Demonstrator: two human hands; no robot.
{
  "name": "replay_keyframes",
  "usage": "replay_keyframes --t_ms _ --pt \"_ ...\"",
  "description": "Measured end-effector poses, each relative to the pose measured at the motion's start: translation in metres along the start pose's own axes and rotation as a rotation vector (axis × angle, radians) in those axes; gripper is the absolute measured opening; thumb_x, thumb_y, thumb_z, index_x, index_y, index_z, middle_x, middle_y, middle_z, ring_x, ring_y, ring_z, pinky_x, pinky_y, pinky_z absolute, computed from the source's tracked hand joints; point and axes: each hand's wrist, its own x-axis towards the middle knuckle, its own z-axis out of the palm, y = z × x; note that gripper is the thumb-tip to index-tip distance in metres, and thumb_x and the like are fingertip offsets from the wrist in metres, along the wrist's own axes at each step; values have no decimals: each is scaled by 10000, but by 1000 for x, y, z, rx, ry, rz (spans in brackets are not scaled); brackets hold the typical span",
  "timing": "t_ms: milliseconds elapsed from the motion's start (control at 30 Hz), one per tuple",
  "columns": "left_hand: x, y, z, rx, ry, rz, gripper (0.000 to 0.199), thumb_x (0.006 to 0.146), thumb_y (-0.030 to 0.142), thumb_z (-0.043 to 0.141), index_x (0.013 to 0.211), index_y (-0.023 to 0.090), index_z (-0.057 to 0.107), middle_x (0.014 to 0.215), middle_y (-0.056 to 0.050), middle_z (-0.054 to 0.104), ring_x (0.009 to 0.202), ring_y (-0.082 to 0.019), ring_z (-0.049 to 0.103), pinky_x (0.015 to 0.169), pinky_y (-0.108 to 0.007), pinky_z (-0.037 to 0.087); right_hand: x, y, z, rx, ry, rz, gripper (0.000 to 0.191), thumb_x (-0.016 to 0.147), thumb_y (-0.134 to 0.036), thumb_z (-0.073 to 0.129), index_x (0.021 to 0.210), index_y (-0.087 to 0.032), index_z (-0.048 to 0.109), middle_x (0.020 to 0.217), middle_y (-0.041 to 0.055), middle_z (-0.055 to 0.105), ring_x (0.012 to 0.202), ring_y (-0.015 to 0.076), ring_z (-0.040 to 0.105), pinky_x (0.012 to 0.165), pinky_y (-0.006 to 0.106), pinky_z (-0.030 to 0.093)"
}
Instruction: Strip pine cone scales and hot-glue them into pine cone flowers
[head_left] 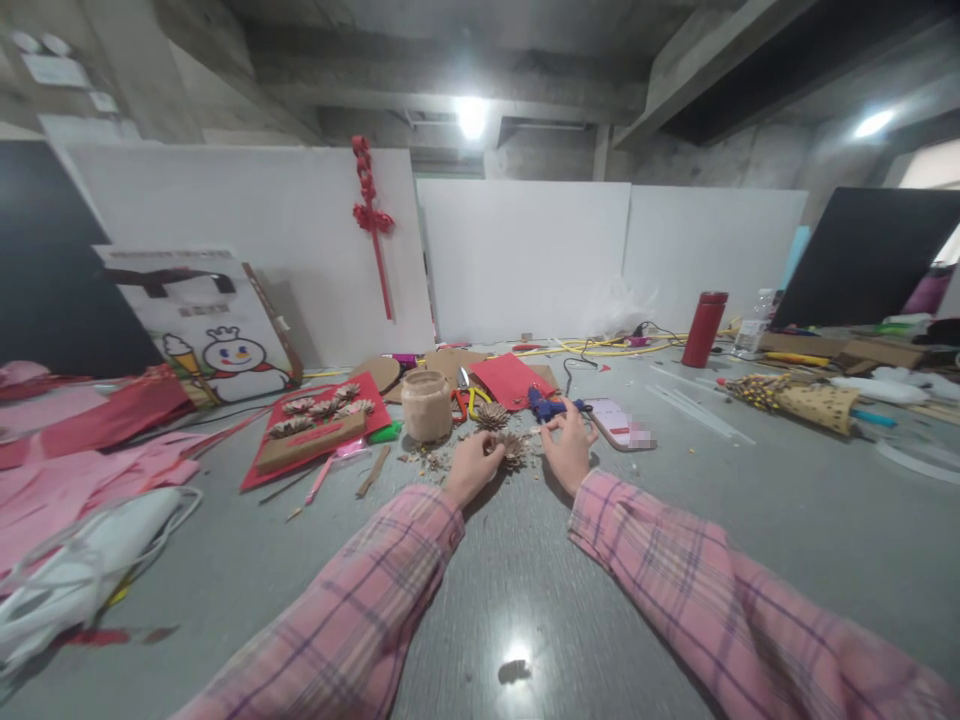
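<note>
My left hand [475, 468] is closed, thumb and fingers pinching the near left edge of a brown, many-petalled flower [515, 452] on the table. My right hand [570, 450] is just right of that flower, with thumb and forefinger brought together at a small pale bit too tiny to name. Behind the right fingers lies a blue glue gun [544, 404], partly hidden by them. A second brown flower [492, 416] lies just beyond the first. Loose brown scraps [429, 462] are scattered left of my left hand.
An open tan jar [427, 406] and pliers with yellow handles [477, 402] stand behind. At left, a red card [259, 476] carries several brown flowers. A phone [616, 424] lies right of my right hand; a red bottle [703, 330] and a wrapped bouquet [799, 402] are farther right.
</note>
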Motion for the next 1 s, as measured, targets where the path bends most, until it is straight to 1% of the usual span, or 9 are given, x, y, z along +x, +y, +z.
replay_keyframes --t_ms 100,200,267,367,467,633,800,900,1000 --pt "-1 0 0 51 82 48 181 666 297 494 669 151 603 651 -45 547 680 -167 488 673 -275 348 0 -2 -3 39 21 27 422 719 -246 380 1124 -128 380 698 40 590 895 206 466 885 441 127" --pt "-3 0 0 109 269 125 253 667 344 515 816 163 609 803 -78 527 824 -211 465 774 -320 333 1 -6 -6 53 17 -27 458 720 -251 392 1159 -129 345 728 35 597 905 199 468 882 427 143" --pt "-5 2 -2 130 320 217 305 685 343 505 934 182 576 909 -88 499 892 -219 437 813 -330 320 2 -9 -7 74 -10 -88 473 722 -257 402 1174 -138 327 757 29 601 897 188 477 880 414 153" --pt "-9 5 -3 98 223 374 296 734 303 455 997 198 539 956 -85 493 915 -203 426 823 -321 316 1 -14 -8 130 -97 -171 491 728 -271 413 1191 -146 307 768 23 607 900 179 489 880 392 160" --pt "-10 7 -5 83 103 437 225 763 270 418 911 207 575 861 -76 535 860 -193 438 798 -321 315 1 -18 -8 188 -170 -198 519 732 -274 416 1213 -141 273 742 14 616 910 174 497 878 378 171" --pt "-10 6 -6 90 102 404 191 751 281 444 833 213 603 796 -68 564 835 -195 446 794 -329 296 3 -18 -7 216 -198 -174 552 722 -263 434 1230 -149 249 720 1 620 899 170 508 865 375 201" --pt "-4 12 -7 -82 141 321 109 689 262 520 702 208 614 738 -47 587 774 -184 488 763 -308 329 9 -18 -3 233 -253 -162 518 725 -295 439 1207 -172 294 773 21 624 915 176 495 872 382 202" --pt "12 17 -14 -134 96 170 79 653 216 534 642 183 605 674 -35 594 687 -166 518 688 -279 366 25 -17 0 219 -245 -195 511 732 -309 437 1206 -177 298 777 19 629 930 180 484 881 395 189" --pt "41 19 -21 -54 -14 130 55 614 184 543 584 172 588 615 -25 587 620 -156 526 623 -257 375 51 -9 3 71 -165 -163 456 738 -294 426 1173 -177 355 871 56 619 964 208 460 885 436 165"
